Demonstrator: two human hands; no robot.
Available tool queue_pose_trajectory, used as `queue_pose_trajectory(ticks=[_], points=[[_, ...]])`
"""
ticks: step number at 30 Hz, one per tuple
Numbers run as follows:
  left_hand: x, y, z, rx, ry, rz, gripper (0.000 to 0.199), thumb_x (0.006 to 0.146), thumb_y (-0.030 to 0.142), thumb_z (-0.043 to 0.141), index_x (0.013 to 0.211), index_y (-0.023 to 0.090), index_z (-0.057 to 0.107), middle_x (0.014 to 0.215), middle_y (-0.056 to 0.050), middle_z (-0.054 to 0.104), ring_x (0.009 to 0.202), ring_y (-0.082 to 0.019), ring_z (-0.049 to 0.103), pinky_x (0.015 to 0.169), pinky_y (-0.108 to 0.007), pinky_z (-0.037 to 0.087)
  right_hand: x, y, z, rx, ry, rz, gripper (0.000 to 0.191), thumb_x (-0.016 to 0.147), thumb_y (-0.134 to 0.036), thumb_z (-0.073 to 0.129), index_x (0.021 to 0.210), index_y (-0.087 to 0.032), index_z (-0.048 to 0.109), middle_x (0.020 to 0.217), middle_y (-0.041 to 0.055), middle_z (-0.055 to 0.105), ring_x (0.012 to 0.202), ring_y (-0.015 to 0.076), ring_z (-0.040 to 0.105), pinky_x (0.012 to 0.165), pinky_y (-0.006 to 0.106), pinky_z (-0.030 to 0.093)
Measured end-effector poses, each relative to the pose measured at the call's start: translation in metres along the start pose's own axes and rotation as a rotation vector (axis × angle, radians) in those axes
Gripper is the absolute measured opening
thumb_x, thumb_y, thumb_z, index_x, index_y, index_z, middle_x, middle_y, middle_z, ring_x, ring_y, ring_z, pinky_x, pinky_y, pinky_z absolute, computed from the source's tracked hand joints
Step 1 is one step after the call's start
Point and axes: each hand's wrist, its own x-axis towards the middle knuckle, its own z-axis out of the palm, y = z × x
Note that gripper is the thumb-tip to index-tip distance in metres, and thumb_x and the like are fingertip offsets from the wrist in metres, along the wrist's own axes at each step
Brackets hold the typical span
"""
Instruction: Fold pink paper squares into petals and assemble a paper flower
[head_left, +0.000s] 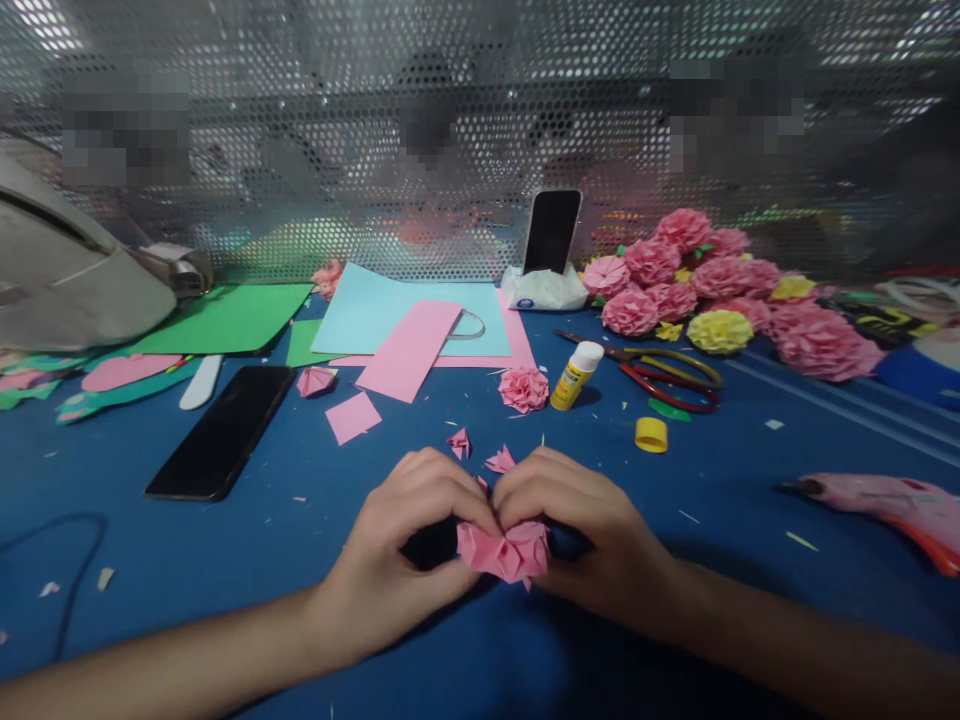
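Between my two hands is a folded pink paper flower (504, 552), with its pleated edge toward me. My left hand (409, 545) pinches its left side with thumb and fingers. On the opposite side my right hand (589, 545) grips it the same way, and the fingertips of both hands meet at its top. Just beyond my fingers lie small folded pink paper pieces (460, 443). A finished-looking pink paper flower (524, 390) rests farther back beside an uncapped glue stick (576, 376). The glue stick's yellow cap (651, 435) lies to the right.
Scissors (667, 375) lie behind the cap; a pink glue gun (885, 505) is at far right. Pink and yellow paper flowers (675, 275) are heaped at back right. A phone (221, 430), paper sheets (409, 350) and a bag (75, 250) occupy the left. A perforated metal panel (360, 150) stands behind.
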Motion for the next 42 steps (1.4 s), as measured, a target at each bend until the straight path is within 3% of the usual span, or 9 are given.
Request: queue_pose_trajectory(ticks=[3,8,17,21,26,31,33,37,42], points=[[-0.001,0.0,0.0,0.003,-0.004,0.01,0.004,0.087,0.013,0.07,0.087,0.017,0.071,0.083,-0.002,0.068,0.082,-0.016,0.062,0.076,-0.032,0.043,0.001,0.0,0.001,-0.024,-0.01,-0.017,0.005,0.091,-0.021,0.065,0.09,-0.019,0.06,0.089,0.0019,0.066,0.082,0.0151,0.057,0.076,0.03,0.042],[-0.002,0.0,0.0,0.006,-0.009,0.028,0.009,0.085,0.008,0.07,0.086,0.017,0.071,0.082,-0.002,0.067,0.081,-0.016,0.061,0.076,-0.033,0.043,0.0,0.0,0.003,-0.062,-0.017,-0.029,0.012,0.094,-0.03,0.064,0.09,-0.019,0.06,0.088,0.0031,0.066,0.082,0.0161,0.057,0.074,0.031,0.041],[-0.002,-0.001,-0.001,0.003,-0.012,0.03,0.008,0.086,0.011,0.072,0.087,0.019,0.073,0.082,-0.001,0.068,0.081,-0.016,0.061,0.076,-0.033,0.042,0.0,-0.001,0.001,-0.096,-0.024,-0.031,0.01,0.091,-0.028,0.066,0.093,-0.02,0.06,0.091,0.002,0.065,0.083,0.0163,0.056,0.074,0.031,0.04],[-0.002,-0.002,-0.002,-0.024,-0.001,-0.017,0.009,0.088,0.013,0.07,0.091,0.021,0.071,0.087,0.0,0.067,0.086,-0.015,0.06,0.08,-0.031,0.043,-0.001,-0.004,0.0,-0.167,0.055,0.01,0.011,0.088,-0.023,0.066,0.099,-0.02,0.062,0.091,0.003,0.06,0.087,0.0175,0.054,0.072,0.029,0.042],[-0.002,-0.009,0.002,-0.128,0.054,-0.136,0.044,0.083,0.011,0.075,0.121,0.026,0.059,0.107,-0.001,0.062,0.097,-0.014,0.058,0.087,-0.026,0.046,-0.003,-0.007,-0.004,-0.182,0.2,-0.097,0.009,0.097,-0.029,0.062,0.094,-0.021,0.063,0.077,-0.0006,0.052,0.072,0.013,0.049,0.064,0.025,0.039],[0.0,-0.012,0.002,-0.28,0.03,-0.264,0.026,0.102,0.021,0.045,0.127,0.024,0.05,0.096,-0.003,0.065,0.087,-0.014,0.063,0.08,-0.026,0.052,-0.001,-0.009,-0.008,-0.208,0.202,-0.18,0.021,0.103,-0.03,0.052,0.09,-0.02,0.064,0.068,-0.0023,0.051,0.066,0.0114,0.046,0.064,0.026,0.037],[0.001,-0.011,0.002,-0.319,-0.006,-0.282,0.027,0.103,0.028,0.045,0.129,0.022,0.049,0.088,-0.003,0.066,0.079,-0.014,0.063,0.074,-0.026,0.053,-0.001,-0.007,-0.008,-0.214,0.184,-0.182,0.021,0.103,-0.028,0.051,0.09,-0.02,0.066,0.07,-0.0014,0.053,0.068,0.0117,0.048,0.066,0.026,0.039],[0.001,-0.009,0.002,-0.305,0.008,-0.248,0.048,0.087,0.026,0.072,0.129,0.022,0.05,0.084,0.0,0.065,0.075,-0.015,0.064,0.07,-0.025,0.053,-0.002,0.0,-0.006,-0.232,0.156,-0.156,0.015,0.097,-0.015,0.057,0.095,-0.024,0.068,0.077,-0.0005,0.057,0.074,0.0139,0.052,0.068,0.028,0.043],[0.001,-0.014,-0.003,-0.146,0.163,-0.164,0.042,0.085,0.007,0.066,0.123,0.023,0.056,0.088,0.001,0.065,0.083,-0.013,0.062,0.086,-0.028,0.049,-0.001,0.004,0.0,-0.292,0.194,-0.058,0.046,0.086,-0.002,0.056,0.126,-0.025,0.056,0.103,0.0055,0.06,0.095,0.0192,0.057,0.079,0.033,0.05]])
